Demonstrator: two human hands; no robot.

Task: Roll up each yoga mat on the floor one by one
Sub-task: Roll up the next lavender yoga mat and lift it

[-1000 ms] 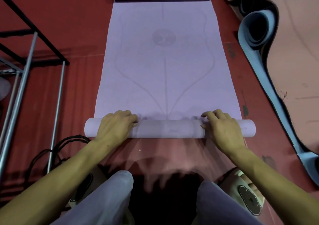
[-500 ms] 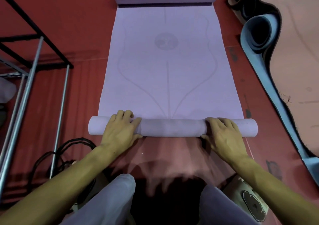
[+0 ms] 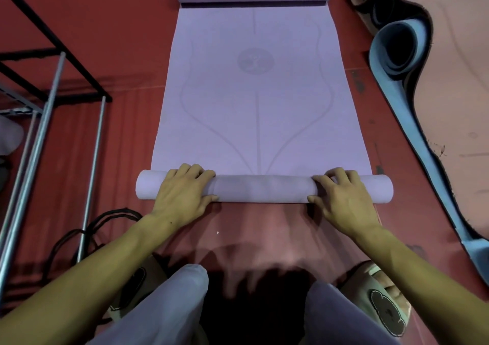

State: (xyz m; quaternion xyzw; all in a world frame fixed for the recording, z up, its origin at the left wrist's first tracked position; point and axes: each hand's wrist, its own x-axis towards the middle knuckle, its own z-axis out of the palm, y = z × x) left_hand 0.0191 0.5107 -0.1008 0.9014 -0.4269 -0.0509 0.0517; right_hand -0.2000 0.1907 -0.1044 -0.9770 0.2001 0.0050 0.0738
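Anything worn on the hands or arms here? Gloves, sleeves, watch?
No. The left hand and right hand are bare, with no gloves, rings or watch visible. Both forearms are bare to the frame edge, with no sleeve in view. A small dark mark sits near the left wrist.

- Red floor [image 3: 100,40] fills most of the view
- Metal rack [image 3: 39,111] at left: black frame bars above, silver tubes running down toward the near edge
- Black cable [image 3: 87,228] looped on the floor near the base of the silver tubes
- Small white speck [image 3: 217,232] on the floor, near centre
- Pale rounded object [image 3: 10,138] at the left edge, behind the rack; identity unclear
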